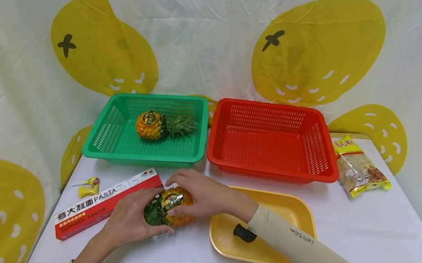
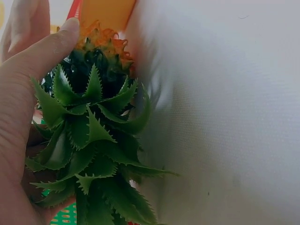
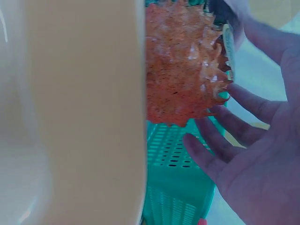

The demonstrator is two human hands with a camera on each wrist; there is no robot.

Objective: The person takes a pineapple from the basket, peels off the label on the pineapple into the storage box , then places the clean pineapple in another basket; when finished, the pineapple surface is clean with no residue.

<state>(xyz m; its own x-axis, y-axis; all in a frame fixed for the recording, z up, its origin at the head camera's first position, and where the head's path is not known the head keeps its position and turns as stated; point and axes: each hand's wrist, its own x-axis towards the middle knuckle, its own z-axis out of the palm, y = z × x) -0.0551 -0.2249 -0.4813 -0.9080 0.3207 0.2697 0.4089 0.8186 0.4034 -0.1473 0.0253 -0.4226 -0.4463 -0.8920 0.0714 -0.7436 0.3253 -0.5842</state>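
Note:
A pineapple [image 1: 181,222] with an orange body, green crown and dark label lies on the white table in front of me. My left hand [image 1: 131,213] holds it around the base of its crown, thumb on the near side; the left wrist view shows the spiky leaves [image 2: 91,145] close up. At the body is my right hand [image 1: 209,195], its fingers spread and fingertips right at the fruit's surface [image 3: 180,70] in the right wrist view. Another pineapple [image 1: 150,125] lies on its side in the green basket [image 1: 140,157] behind.
A red pasta box [image 1: 108,205] lies left of the hands, beside a lollipop [image 1: 92,182] and a small yellow packet [image 1: 88,190]. A red basket [image 1: 271,168] stands at the back, with a yellow food bag [image 1: 358,168] to its right. My right forearm crosses a yellow tray [image 1: 227,240].

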